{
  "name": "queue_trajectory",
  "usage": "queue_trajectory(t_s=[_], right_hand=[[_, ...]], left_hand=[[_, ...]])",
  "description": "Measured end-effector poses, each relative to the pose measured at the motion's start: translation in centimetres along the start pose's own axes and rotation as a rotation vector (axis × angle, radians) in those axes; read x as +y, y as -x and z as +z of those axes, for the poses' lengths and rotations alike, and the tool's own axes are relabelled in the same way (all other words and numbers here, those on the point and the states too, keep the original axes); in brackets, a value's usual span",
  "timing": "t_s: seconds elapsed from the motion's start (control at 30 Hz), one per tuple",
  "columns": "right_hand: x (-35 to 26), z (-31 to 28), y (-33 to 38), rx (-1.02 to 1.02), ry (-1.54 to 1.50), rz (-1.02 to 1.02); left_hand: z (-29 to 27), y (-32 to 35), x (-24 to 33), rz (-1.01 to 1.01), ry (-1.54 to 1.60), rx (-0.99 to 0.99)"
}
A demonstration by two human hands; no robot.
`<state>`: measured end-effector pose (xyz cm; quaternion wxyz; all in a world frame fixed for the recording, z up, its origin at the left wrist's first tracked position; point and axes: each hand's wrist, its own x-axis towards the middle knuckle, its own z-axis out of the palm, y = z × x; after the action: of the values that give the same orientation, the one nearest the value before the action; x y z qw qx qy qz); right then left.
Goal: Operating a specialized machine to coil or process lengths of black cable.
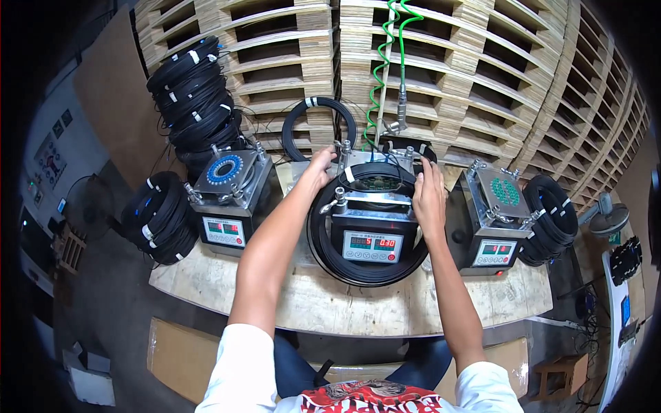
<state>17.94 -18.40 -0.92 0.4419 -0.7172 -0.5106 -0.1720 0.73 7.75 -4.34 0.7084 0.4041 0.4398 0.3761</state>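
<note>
A large coil of black cable [329, 255] hangs around the middle machine, a metal box with a lit display [373, 246] and clamp posts on top. My left hand [319, 169] is at the machine's back left corner, beside a metal post and the coil's upper left edge. Its thumb stands apart from the fingers, and its fingertips are partly hidden. My right hand [429, 198] lies along the coil's upper right side, fingers stretched away from me. White ties [349, 174] mark the coil. Part of a green round plate [377, 183] shows inside the loop.
A similar machine with a blue ring [224, 170] stands left, another with a green disc [506, 192] right. Cable coils [200, 103] are stacked at the back left, others [551, 217] at the right. Green spiral hoses [377, 76] hang before wooden pallets [454, 41]. The wooden tabletop [310, 310] ends near me.
</note>
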Motion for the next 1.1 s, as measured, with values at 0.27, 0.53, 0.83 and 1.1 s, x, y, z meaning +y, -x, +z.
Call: queue_trajectory(t_s=[0.27, 0.53, 0.83, 1.1], right_hand=[[-0.6, -0.1, 0.2, -0.109, -0.045, 0.014], [-0.3, -0.2, -0.2, -0.121, -0.013, 0.034], [-0.3, 0.2, 0.0, -0.114, -0.028, 0.036], [-0.9, -0.1, 0.3, -0.114, 0.013, 0.015]], left_hand=[[1.1, -7.3, -1.5, 0.069, 0.175, -0.095], [1.8, -6.0, -1.0, -0.024, 0.333, 0.074], [3.9, -2.8, 0.9, 0.078, 0.043, -0.003], [2.9, -1.3, 1.4, -0.107, -0.115, -0.259]])
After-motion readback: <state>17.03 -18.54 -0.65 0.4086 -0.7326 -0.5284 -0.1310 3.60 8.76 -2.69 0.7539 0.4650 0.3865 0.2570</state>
